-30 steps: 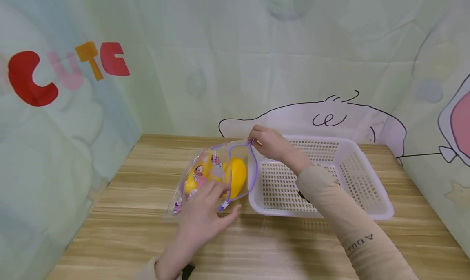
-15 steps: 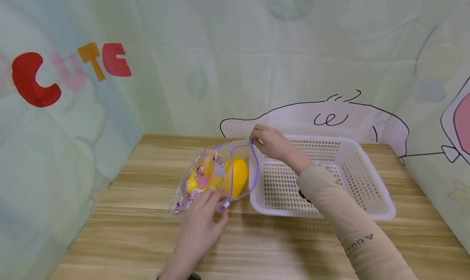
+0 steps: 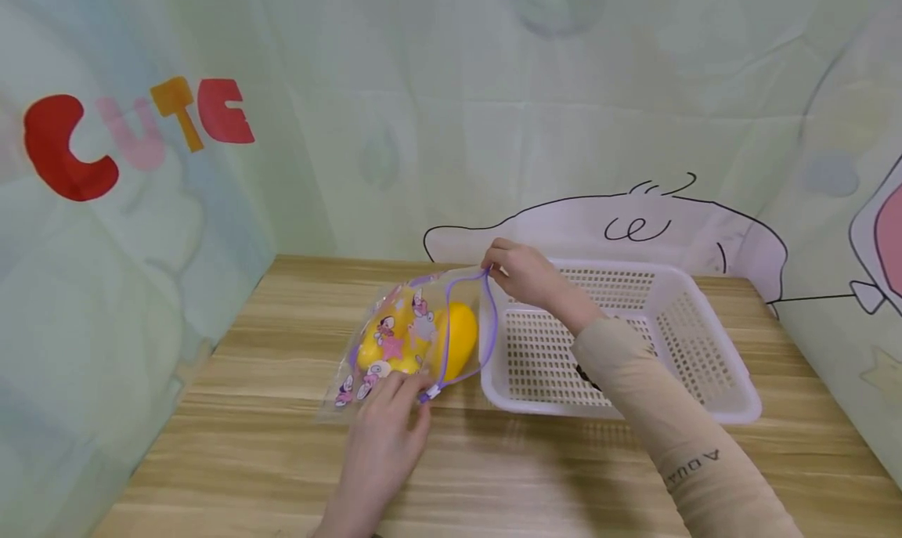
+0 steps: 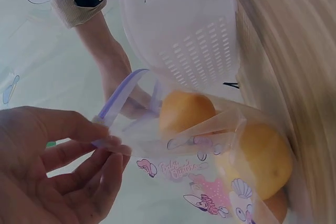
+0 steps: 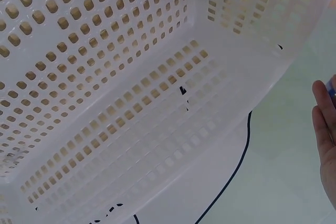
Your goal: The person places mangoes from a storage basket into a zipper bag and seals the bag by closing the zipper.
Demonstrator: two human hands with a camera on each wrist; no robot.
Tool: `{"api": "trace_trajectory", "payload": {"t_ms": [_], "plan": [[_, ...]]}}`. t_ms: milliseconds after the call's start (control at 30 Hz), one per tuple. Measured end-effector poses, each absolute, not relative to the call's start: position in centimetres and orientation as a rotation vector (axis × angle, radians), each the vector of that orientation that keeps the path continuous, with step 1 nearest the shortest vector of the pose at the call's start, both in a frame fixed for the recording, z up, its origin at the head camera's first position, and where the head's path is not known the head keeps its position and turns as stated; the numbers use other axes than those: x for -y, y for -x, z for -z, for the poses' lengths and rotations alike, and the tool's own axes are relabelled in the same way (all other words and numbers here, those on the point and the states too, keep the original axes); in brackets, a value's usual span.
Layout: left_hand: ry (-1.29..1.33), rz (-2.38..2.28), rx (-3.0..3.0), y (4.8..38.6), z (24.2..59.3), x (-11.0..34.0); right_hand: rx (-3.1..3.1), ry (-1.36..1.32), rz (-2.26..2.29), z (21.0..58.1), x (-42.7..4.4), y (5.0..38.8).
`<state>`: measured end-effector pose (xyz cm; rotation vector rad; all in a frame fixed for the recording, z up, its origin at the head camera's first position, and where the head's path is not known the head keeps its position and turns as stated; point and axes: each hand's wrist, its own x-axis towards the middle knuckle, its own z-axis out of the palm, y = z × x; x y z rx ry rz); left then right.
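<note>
A clear zip bag (image 3: 395, 330) with a purple-edged mouth and pink cartoon prints lies on the table, its mouth agape toward the right. Several smooth yellow fruit-like things are inside, one rounded yellow piece (image 3: 460, 341) close to the mouth. My left hand (image 3: 384, 436) pinches the mouth's near corner beside the white-and-purple slider (image 3: 430, 394); in the left wrist view its thumb and fingers meet on the purple zip strip (image 4: 122, 94). With bent fingertips my right hand (image 3: 524, 273) grips the far corner. Only a few right-hand fingers (image 5: 325, 111) show in the right wrist view.
A white perforated plastic basket (image 3: 493, 393) stands directly right of the bag, under my right forearm. The wood-grain table (image 3: 232, 444) meets printed cloth walls (image 3: 338, 170) behind and at both sides.
My left hand, spread over the bag's near side a second ago, has drawn its thumb in and now pinches the mouth's near corner. My right hand keeps its grip on the far corner.
</note>
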<state>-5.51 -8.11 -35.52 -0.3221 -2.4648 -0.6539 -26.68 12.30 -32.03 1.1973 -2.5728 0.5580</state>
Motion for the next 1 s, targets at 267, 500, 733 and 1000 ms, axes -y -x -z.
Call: {"api": "trace_trajectory", "payload": {"t_ms": [267, 500, 733, 1000], "plan": [[0.269, 0.738, 2.426, 5.0, 35.8, 8.1, 2.583, -1.181, -0.569, 32.0, -12.5, 26.7], [0.268, 0.737, 2.357, 4.8, 35.2, 8.5, 2.596, -1.162, -0.571, 32.1, -12.8, 26.7], [0.267, 0.738, 2.308, 4.4, 34.5, 9.7, 2.593, -1.131, -0.584, 32.0, -13.0, 26.8], [0.284, 0.742, 2.215, 4.7, 33.1, 11.2, 2.564, -1.106, -0.621, 31.9, -13.5, 26.8]]}}
